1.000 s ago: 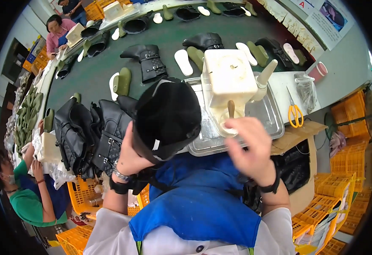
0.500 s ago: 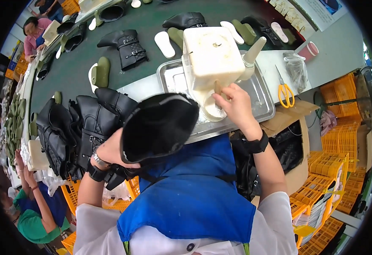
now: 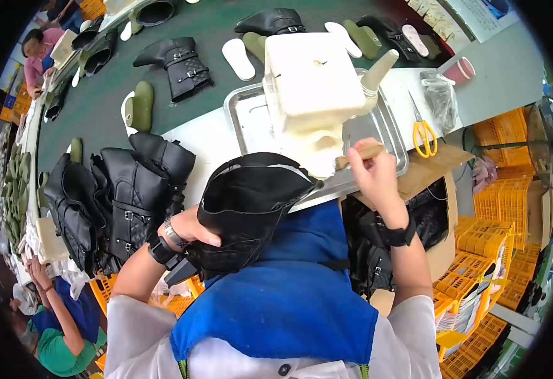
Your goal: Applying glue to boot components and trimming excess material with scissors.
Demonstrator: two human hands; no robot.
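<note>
My left hand (image 3: 191, 228) grips a black boot (image 3: 245, 196) by its shaft, with the open top turned up in front of my blue apron. Pinched in my right hand (image 3: 376, 174) is a brush (image 3: 368, 152) with a flat wooden handle, its bristle end pointing left. That end is beside the cream-coated cup (image 3: 322, 151) at the front of a block-shaped cream container (image 3: 314, 76). The container stands in a metal tray (image 3: 231, 110), with a cream cone-shaped bottle (image 3: 377, 72) at its right. The boot's inside looks dark.
Yellow-handled scissors (image 3: 424, 136) and a clear plastic bag (image 3: 439, 101) lie right of the tray. More black boots (image 3: 134, 202) stand at my left. Boots, green shoe forms (image 3: 142, 107) and white insoles (image 3: 238, 60) lie on the green belt (image 3: 106, 82). Co-workers are at the left.
My right hand has drawn the brush out of the cup, to the right. My left hand has tilted the boot so its opening faces up more.
</note>
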